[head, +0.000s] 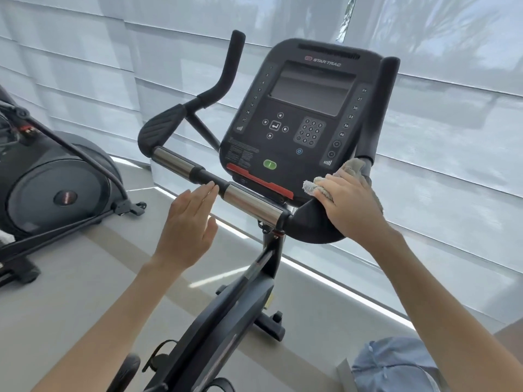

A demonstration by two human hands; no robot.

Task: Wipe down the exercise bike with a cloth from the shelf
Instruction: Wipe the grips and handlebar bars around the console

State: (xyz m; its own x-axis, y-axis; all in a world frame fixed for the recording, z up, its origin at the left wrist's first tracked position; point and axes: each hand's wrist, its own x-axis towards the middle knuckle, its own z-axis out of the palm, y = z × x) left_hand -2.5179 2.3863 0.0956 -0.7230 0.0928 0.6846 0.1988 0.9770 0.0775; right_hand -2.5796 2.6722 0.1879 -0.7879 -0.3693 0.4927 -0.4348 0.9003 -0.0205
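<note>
While our right hand [348, 205] clutched the grey terry cloth [352, 166] against the padded right elbow rest [308, 222] of the black exercise bike [243, 292], our left hand [188, 224] hovering flat and empty, we judged a stray swipe might press the green oval button [269, 164] on the black console [297, 137].

Crumpled grey cloth [352, 166], apparently terry, on the right handlebar pad [310, 222] of the upright black exercise bike [300, 137].

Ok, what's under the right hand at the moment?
The right hand grips a bunched grey cloth against the bike's black arm pad. Cloth ends stick out beyond the hand; the pad surface beneath is covered.
</note>
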